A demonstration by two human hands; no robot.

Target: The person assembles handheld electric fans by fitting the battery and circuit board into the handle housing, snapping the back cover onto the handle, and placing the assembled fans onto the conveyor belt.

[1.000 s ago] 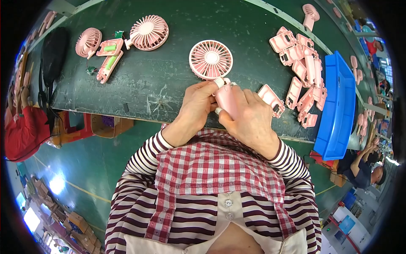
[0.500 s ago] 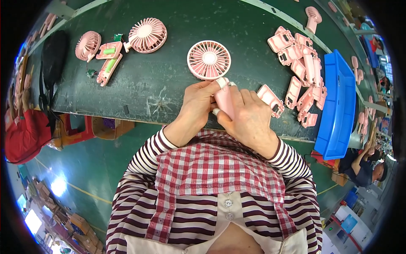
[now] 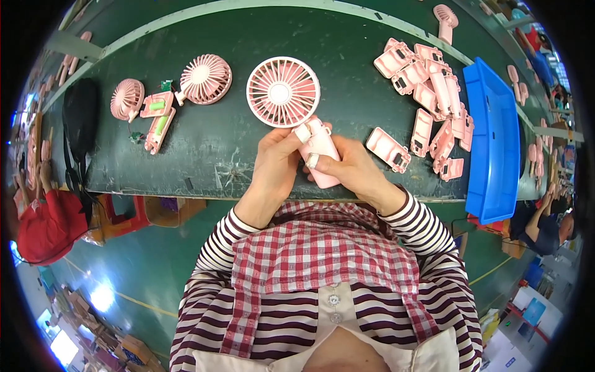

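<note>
Between my two hands is a pink handheld fan (image 3: pixel 320 162), its round slatted head tilted up and away from me over the bench. My left hand (image 3: pixel 276 162) wraps the left side of the handle, with the thumb, white-wrapped at its tip, pressed at the neck. From the right, my right hand (image 3: pixel 358 170) grips the handle, its white-tipped thumb lying across the front. The fingers behind the handle are mostly hidden. Closest to my right hand on the bench is an open pink handle shell (image 3: pixel 388 149).
A pile of pink shells (image 3: pixel 427 80) lies at the right beside a blue tray (image 3: pixel 493 211). To the left are two fan heads (image 3: pixel 206 79) (image 3: pixel 127 99) and shells with green batteries (image 3: pixel 159 124). A black bag (image 3: pixel 79 118) rests at the bench's left end. Co-workers sit at both sides.
The fan has come nearer and its handle now shows more of its front. My right hand has slid off the top of the handle to its right side.
</note>
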